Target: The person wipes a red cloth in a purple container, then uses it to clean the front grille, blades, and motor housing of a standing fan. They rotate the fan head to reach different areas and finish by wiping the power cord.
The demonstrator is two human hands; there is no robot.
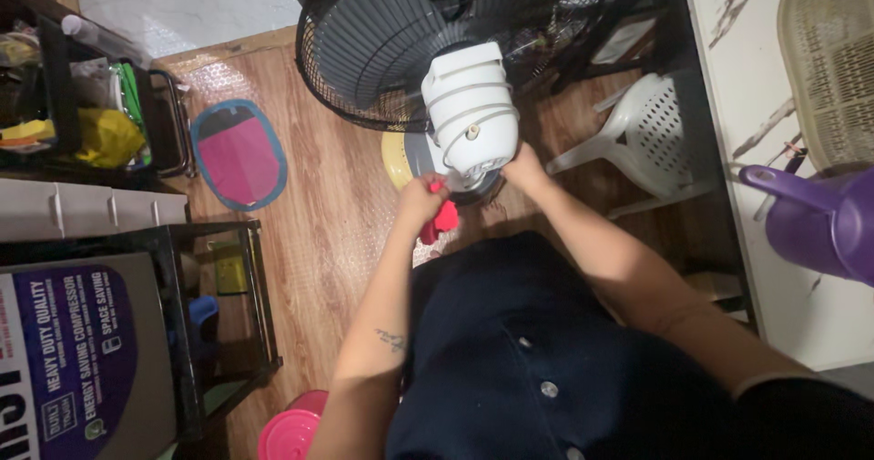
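A standing fan is in front of me, seen from above and behind: its white motor housing [469,105] faces me and its dark wire cage [364,50] points away. My left hand [421,196] grips a red cloth [443,219] against the lower left of the housing. On the lower right side of the housing rests my right hand [526,164], touching it; what its fingers hold is hidden. The fan's yellow and grey base [401,158] shows below the housing.
A white plastic chair [646,137] stands right of the fan. A purple jug [819,219] sits on a white marble counter [774,269]. A pink and blue mat [238,155], a black rack [223,314], a cardboard box [77,360] and a pink tub [291,433] lie left.
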